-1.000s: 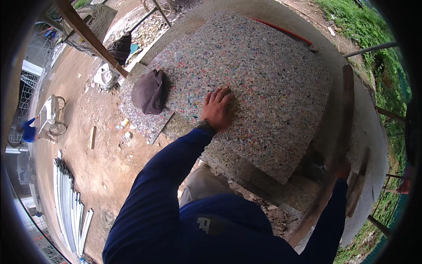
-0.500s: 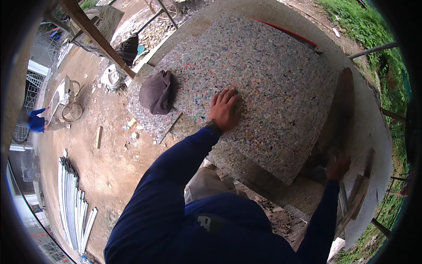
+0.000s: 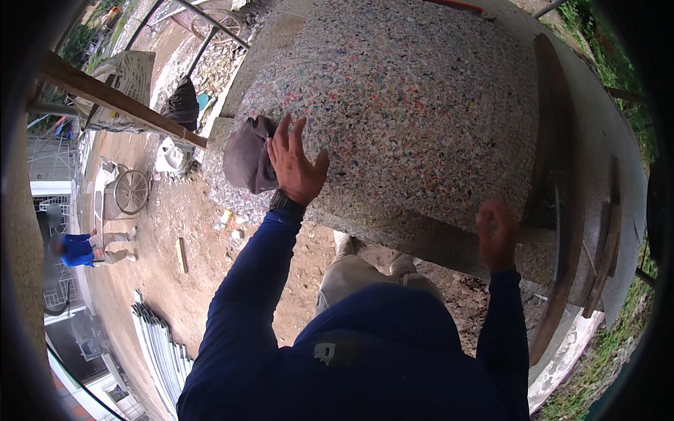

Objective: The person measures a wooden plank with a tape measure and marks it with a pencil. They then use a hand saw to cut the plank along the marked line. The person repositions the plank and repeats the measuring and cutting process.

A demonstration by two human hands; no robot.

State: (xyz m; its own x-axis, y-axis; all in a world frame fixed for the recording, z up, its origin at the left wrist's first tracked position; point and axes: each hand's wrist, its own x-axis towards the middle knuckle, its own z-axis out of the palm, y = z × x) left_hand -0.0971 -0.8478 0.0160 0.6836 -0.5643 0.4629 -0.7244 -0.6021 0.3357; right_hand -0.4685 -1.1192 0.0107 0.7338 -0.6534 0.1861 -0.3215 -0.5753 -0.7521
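My left hand (image 3: 293, 159) has its fingers spread beside a dark grey, bunched cloth item (image 3: 246, 156), possibly a cap, on a speckled multicoloured board (image 3: 400, 98); whether its fingertips touch the cloth I cannot tell. My right hand (image 3: 497, 235) is blurred at the board's near right edge, its fingers bent; what, if anything, is in them is unclear. To its right lie a long dark wooden plank (image 3: 562, 281) and a metal bar (image 3: 556, 245).
A co-worker in blue (image 3: 81, 249) stands by a wheeled cart (image 3: 130, 191). There are pale poles (image 3: 158, 337), a slanting timber (image 3: 123, 98), a white sack (image 3: 170, 154), short boards (image 3: 602, 266) and a red bar (image 3: 453, 5) at the board's far edge.
My left hand has moved leftward toward the cloth. My right hand has left the plank and metal bar area, moving up-left to the board's edge. The view has shifted.
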